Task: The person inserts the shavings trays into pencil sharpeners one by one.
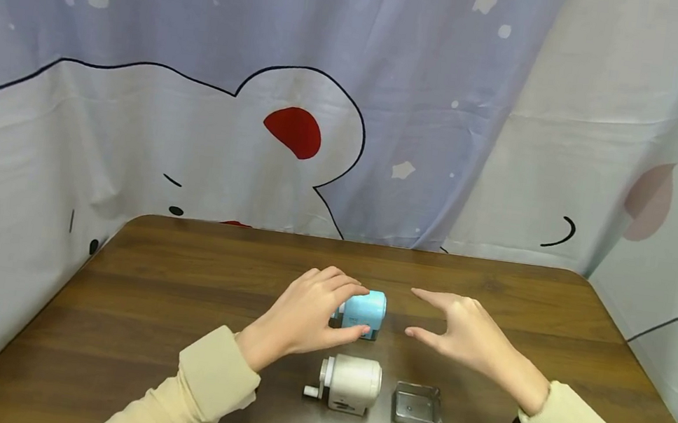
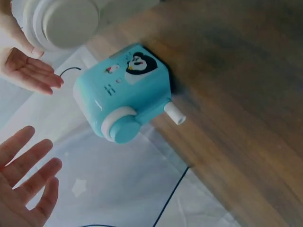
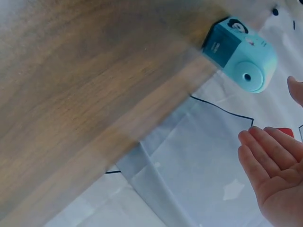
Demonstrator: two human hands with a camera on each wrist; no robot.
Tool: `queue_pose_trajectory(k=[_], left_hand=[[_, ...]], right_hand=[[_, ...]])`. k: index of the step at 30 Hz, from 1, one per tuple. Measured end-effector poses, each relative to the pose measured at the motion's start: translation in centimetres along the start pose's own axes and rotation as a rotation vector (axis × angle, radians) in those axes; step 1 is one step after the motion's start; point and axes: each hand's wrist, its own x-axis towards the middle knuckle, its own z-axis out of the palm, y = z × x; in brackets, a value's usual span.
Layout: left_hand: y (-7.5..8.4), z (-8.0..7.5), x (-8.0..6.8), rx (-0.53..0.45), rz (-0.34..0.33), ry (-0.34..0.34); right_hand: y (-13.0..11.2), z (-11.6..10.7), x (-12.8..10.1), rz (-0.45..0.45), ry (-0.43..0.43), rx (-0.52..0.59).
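Note:
A light blue crank pencil sharpener with a penguin picture stands on the table, its pencil hole facing right. Around its left side, fingers spread and apparently not touching it, is my left hand. Off to the right of it hovers my right hand, thumb and fingers apart with nothing between them. Nearer to me sits a cream crank sharpener, its handle pointing left. Beside that lies a clear grey shavings drawer, out of any sharpener.
The brown wooden table ends at a back edge against a patterned curtain. More curtain hangs along the left and right sides.

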Motion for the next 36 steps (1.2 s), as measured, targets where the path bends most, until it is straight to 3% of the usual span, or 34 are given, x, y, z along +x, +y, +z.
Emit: queue_pose_trajectory(k=[9,18,28,36], left_hand=[[1.5,0.8,-2.7,0.005,0.100,0.031],[3.2,3.0,-4.8,-0.016,0.024,0.023],[4.3,4.0,-5.3,-0.029,-0.040,-0.001],[4.2,4.9,-5.4,-0.021,-0.026,0.011]], right_hand=[[-0.9,-0.2,-2.5,-0.070,0.066,-0.045],[-1.4,0.4,-4.4,-0.036,0.049,-0.040],[-1.5,1.1,-5.7,-0.065,-0.004,-0.068],[-1.4,1.9,-6.7,-0.082,-0.084,-0.052]])
